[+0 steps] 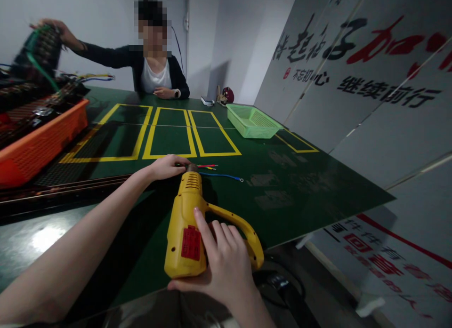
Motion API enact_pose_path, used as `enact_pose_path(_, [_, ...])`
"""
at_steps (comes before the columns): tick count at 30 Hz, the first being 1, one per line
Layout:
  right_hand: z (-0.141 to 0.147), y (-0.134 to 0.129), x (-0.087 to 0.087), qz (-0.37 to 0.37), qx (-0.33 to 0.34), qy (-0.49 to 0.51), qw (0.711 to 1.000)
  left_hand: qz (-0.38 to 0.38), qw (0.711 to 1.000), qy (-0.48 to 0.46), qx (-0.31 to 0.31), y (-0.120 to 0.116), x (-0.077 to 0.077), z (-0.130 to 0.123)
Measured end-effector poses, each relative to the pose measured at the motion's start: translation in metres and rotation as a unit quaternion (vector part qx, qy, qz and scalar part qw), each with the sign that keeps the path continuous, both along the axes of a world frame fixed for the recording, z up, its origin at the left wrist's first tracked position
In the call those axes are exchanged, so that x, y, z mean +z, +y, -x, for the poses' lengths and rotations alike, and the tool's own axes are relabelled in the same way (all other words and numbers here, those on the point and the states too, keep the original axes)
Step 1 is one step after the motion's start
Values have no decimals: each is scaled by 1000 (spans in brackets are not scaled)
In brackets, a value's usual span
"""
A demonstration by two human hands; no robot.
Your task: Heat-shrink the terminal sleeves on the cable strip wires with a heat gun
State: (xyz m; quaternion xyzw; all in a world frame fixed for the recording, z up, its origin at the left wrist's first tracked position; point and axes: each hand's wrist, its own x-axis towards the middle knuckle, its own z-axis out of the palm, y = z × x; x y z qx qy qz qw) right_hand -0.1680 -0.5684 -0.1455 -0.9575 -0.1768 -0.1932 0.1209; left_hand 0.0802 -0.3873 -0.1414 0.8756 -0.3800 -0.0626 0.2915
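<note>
My right hand (226, 257) grips a yellow heat gun (187, 215) with a red label on its body. The index finger lies along the casing, and the other fingers pass through the loop of the handle. Its dark nozzle points away from me, right beside my left hand (171, 167). The left fingers are bent and closed around a bundle of wires, partly hidden behind the nozzle. Out to the right stick red, yellow and blue wires (222, 176), with a ring terminal on the blue one's end.
An orange basket (76, 125) heaped with dark cables stands at the left. A light green basket (252, 123) sits toward the far right. Yellow tape rectangles mark the green table (226, 203). Across it, a co-worker (157, 76) lifts a dark cable bundle (40, 50).
</note>
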Motion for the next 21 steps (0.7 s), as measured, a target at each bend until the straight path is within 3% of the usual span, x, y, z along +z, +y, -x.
enact_pose_path(8, [-4,-2,0,-1,0,-9,1000,25,999,38,22,2,1,1])
enact_pose_path(21, [-13,-42,3,-7,-57,17,998,9,997,56,60,-1,12,10])
